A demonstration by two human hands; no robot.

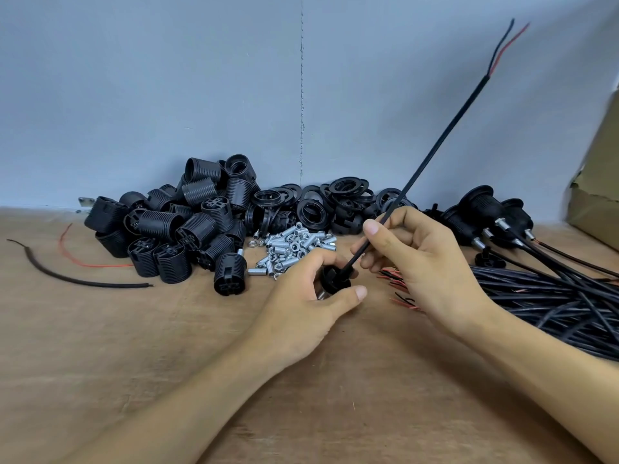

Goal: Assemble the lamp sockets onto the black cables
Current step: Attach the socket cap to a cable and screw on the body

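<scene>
Cable [418, 169] passes through cap [336, 280] in left hand [301, 313].

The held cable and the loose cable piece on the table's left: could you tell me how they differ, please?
The held cable rises straight; the loose cable piece lies curved on the table. The right hand pinches the held cable, threaded into a socket part in the left hand; the loose cable piece lies untouched. Both are black.
</scene>
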